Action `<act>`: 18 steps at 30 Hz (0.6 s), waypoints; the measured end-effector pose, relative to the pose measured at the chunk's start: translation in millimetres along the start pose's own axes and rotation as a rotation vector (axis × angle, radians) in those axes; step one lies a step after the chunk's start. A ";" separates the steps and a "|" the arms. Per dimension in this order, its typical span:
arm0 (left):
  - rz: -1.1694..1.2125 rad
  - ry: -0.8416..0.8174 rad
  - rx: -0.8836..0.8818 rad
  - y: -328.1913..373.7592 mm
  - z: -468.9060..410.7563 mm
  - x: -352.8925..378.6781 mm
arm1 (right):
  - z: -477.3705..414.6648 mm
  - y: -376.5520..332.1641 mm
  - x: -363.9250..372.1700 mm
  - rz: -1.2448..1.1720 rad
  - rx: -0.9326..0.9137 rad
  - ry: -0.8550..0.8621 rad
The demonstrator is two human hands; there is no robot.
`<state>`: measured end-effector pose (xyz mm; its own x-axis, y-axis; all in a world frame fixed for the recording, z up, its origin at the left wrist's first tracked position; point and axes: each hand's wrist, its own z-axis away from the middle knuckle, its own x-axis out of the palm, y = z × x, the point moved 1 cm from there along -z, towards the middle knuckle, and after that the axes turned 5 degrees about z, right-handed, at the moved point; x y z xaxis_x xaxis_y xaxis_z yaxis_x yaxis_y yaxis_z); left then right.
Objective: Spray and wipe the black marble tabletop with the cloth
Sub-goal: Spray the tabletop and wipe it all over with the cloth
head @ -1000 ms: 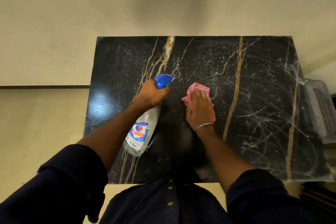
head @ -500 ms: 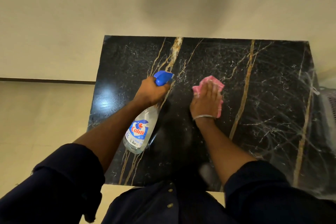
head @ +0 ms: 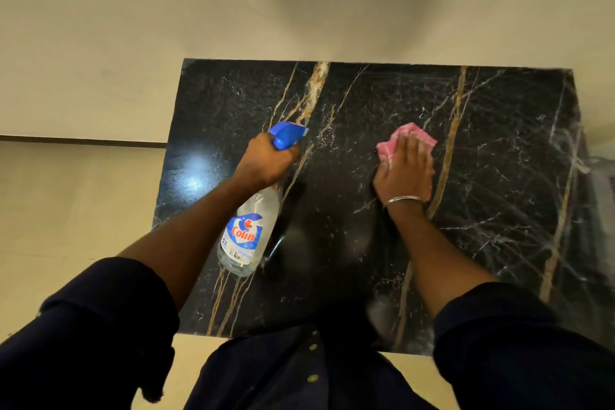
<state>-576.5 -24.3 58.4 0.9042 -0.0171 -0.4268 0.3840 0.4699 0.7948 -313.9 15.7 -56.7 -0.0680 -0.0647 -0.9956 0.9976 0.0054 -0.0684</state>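
Nearest the camera, two dark navy sleeves (head: 100, 319) are rolled up above bare forearms, and a buttoned shirt front (head: 299, 369) of the same dark cloth fills the bottom middle of the view. Beyond them lies the desk (head: 499, 176), a rectangular slab of polished black marble crossed by long gold-brown veins and fine white threads; a bright glare sits on its glossy left part, and its right part shows faint curved streaks. The left hand (head: 266, 161) is clamped around the neck of a spray bottle (head: 248, 236), a clear, rounded plastic body with a blue, white and red label reading "Colin" and a blue trigger head at the far end. The bottle is tilted, its base toward the person and its nozzle pointing away over the marble. Well apart from it, the right hand (head: 406, 170) lies flat with fingers together, palm pressing a crumpled pink cloth (head: 404, 138) onto the marble near the middle of the slab; the soft cloth shows beyond the fingertips and along both sides of the hand. A thin silver bangle (head: 404, 199) rings that wrist. Past the desk's far edge stands a plain, matte cream wall (head: 233, 10), and to the left lies a pale floor (head: 66, 203) with a dark strip along the base of the wall.
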 end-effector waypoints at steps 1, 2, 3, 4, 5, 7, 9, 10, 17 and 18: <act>0.002 -0.001 0.003 0.9 -0.4 -0.4 | -6.1 17.5 -2.0 0.001 0.051 0.010; 0.009 -0.002 0.005 0.9 -1.3 -1.1 | -10.9 29.7 -4.0 -0.003 0.104 0.012; 0.016 -0.005 0.002 0.6 -2.2 -2.5 | -14.5 35.0 -5.6 -0.009 0.153 0.010; 0.022 -0.011 -0.004 0.2 -3.7 -3.7 | -17.4 34.1 -6.5 -0.015 0.196 0.008; 0.025 -0.020 -0.013 -0.8 -4.4 -4.8 | -19.2 28.0 -6.3 -0.023 0.236 0.005; 0.031 -0.032 -0.029 -3.5 -6.3 -5.5 | -19.7 6.7 -5.6 -0.035 0.279 -0.014; 0.029 -0.043 -0.036 -6.1 -8.3 -6.5 | -16.7 -23.6 -4.3 -0.042 0.218 -0.046; 0.030 -0.051 -0.038 -6.9 -10.0 -6.7 | -14.5 -40.6 -3.0 -0.040 0.160 -0.061; 0.001 -0.008 -0.005 -14.7 -23.7 -16.2 | -8.8 -164.1 0.2 0.011 -0.222 -0.151; -0.010 -0.005 -0.003 -15.2 -25.6 -17.3 | -10.6 -168.1 -0.6 0.021 -0.268 -0.166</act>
<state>-602.8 -8.5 42.7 0.9013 -0.0259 -0.4324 0.3923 0.4720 0.7895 -481.7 25.4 -45.3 -0.0224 -0.2236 -0.9744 0.9592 0.2700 -0.0840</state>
